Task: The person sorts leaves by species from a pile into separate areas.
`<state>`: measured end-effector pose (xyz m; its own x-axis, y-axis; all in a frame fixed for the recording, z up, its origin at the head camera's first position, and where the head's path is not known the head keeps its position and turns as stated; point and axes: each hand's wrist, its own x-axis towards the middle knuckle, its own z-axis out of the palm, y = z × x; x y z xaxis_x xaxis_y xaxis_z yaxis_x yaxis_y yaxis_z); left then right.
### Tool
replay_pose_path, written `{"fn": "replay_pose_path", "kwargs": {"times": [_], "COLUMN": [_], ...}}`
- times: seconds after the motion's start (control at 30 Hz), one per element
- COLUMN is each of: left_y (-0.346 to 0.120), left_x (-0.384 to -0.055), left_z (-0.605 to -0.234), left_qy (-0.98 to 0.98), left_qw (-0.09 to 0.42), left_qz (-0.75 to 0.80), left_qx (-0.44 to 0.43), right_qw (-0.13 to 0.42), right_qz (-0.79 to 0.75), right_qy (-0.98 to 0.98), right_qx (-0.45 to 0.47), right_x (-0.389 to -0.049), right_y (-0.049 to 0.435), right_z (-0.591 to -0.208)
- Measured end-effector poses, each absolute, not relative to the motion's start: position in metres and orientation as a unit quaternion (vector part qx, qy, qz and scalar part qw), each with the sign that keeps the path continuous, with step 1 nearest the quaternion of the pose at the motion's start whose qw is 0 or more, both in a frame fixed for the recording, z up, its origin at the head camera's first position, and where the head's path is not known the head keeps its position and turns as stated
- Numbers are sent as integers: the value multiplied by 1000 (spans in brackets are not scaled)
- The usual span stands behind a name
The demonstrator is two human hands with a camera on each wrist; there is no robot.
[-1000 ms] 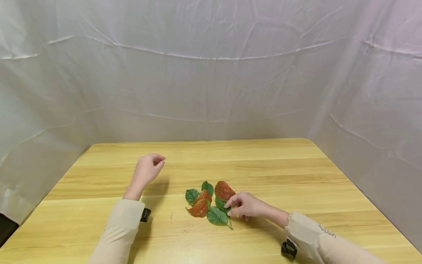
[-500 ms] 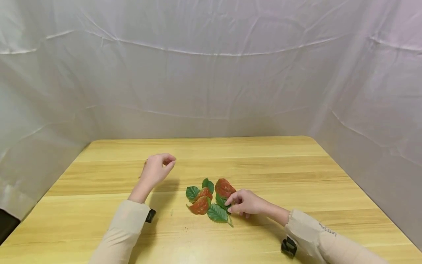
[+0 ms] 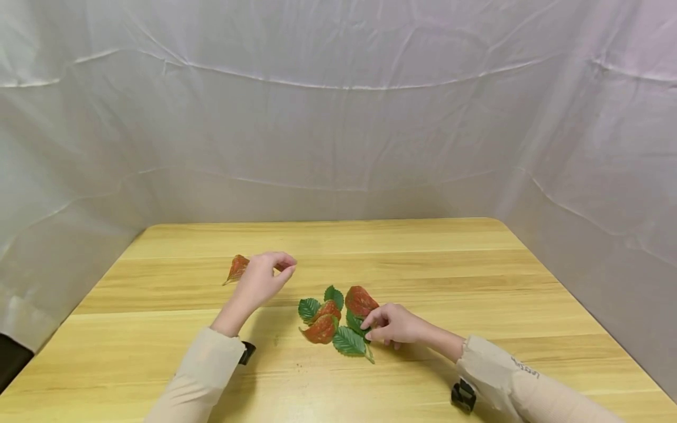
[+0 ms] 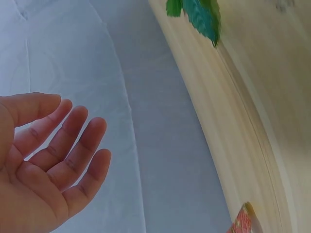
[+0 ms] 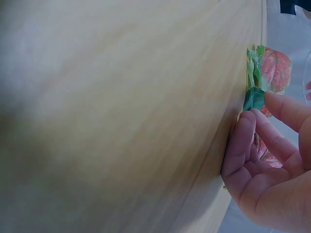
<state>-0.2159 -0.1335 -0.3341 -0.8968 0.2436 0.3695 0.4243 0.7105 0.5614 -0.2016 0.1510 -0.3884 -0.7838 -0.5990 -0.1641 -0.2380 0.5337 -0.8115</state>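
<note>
In the head view, my left hand (image 3: 262, 275) hovers above the table's left half, its fingers loosely bent. The left wrist view shows the same hand (image 4: 58, 160) with nothing in it. Just behind it lies a single red leaf (image 3: 237, 268), partly covered by the hand. My right hand (image 3: 398, 325) rests low at the right side of a cluster of artificial leaves, pinching a dark green leaf (image 5: 254, 99) between thumb and fingertips. In that cluster are red speckled leaves (image 3: 320, 329) and serrated green leaves (image 3: 349, 342), lying close together and overlapping.
A light wooden table (image 3: 449, 270) carries everything. Grey-white cloth (image 3: 338, 135) hangs around its back and sides. Small dark specks (image 3: 300, 366) mark the wood near the front. A black object (image 3: 12, 358) shows at the far left edge.
My left hand has moved to the right, uncovering the red leaf behind it. The right hand and the leaf cluster have stayed in place; the head view has shifted slightly.
</note>
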Motion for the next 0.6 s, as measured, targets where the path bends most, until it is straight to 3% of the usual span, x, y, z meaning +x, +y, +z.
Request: {"fn": "replay_pose_path", "kwargs": {"times": [0.27,0.6], "left_y": [-123,-114], "left_x": [-209,-203], "left_z": [-337,-344], "left_qy": [-905,-887], "left_qw": [128,47], "left_qz": [-342,-356], "left_qx": [-220,-291], "right_qw": [217,216], "right_qz": [-414,-413], "right_qy": [849,850], "right_qx": [-246,-247], "right_x": [-201,-200], "right_y": [150,150], "right_z": [-387,-386]}}
